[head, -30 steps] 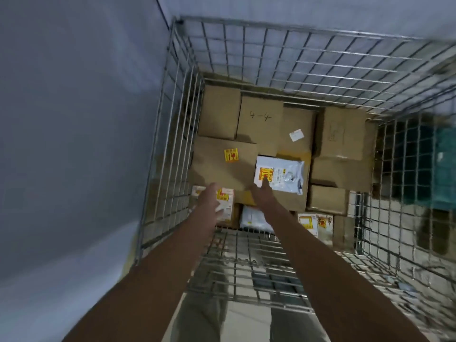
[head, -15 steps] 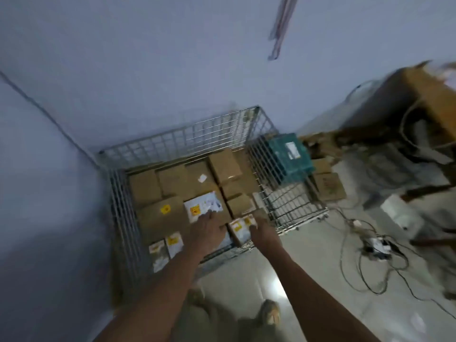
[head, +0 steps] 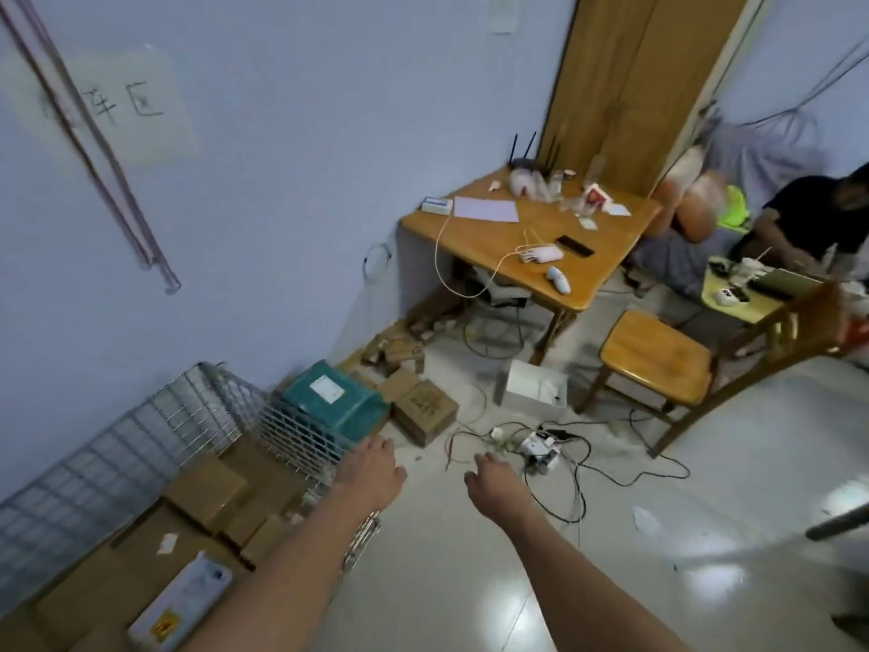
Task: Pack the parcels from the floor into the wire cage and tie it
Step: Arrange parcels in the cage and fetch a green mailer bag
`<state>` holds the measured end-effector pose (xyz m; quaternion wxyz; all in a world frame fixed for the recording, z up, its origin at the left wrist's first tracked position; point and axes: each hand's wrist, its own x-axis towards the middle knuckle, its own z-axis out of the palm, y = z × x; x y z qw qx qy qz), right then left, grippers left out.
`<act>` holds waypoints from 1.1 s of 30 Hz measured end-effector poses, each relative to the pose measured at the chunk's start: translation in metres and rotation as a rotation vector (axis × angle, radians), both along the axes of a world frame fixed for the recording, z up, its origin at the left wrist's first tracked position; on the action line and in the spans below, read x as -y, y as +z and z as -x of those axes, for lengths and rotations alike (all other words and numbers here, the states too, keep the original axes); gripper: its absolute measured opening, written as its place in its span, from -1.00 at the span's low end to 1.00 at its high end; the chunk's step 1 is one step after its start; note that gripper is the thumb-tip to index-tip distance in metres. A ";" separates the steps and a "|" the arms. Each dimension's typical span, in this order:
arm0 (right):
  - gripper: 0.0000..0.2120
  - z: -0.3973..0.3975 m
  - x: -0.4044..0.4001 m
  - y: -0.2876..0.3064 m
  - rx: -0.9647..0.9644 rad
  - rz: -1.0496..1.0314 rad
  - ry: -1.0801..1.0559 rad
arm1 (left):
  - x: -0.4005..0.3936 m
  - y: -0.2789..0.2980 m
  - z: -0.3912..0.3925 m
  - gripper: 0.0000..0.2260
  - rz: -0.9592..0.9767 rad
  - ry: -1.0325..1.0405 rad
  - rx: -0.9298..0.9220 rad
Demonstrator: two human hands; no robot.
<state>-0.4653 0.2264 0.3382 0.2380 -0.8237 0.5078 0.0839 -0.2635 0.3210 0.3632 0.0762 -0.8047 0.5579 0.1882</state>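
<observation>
Head view, wire cage [head: 141,430] blurred, cropped

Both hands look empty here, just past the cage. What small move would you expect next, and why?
Probably a reach forward to the brown cardboard box on the floor. Both the left hand and right hand are open and hold nothing, stretched toward the parcels lying beside the teal parcel, outside the wire cage, which already holds boxes.
</observation>
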 end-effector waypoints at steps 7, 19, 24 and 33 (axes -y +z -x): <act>-0.62 0.067 0.101 0.017 -0.027 0.050 -0.012 | 0.096 0.010 0.069 -0.43 -0.025 -0.056 0.004; -0.59 0.028 0.232 -0.021 -0.064 -0.197 -0.047 | 0.209 -0.042 0.039 -0.49 -0.101 0.195 -0.274; -0.43 0.032 0.304 -0.064 -0.099 -0.231 -0.149 | 0.278 -0.053 -0.001 -0.54 -0.084 0.244 -0.319; -0.59 -0.025 0.384 -0.098 -0.256 -0.375 -0.030 | 0.353 -0.118 -0.049 -0.47 -0.271 0.315 -0.350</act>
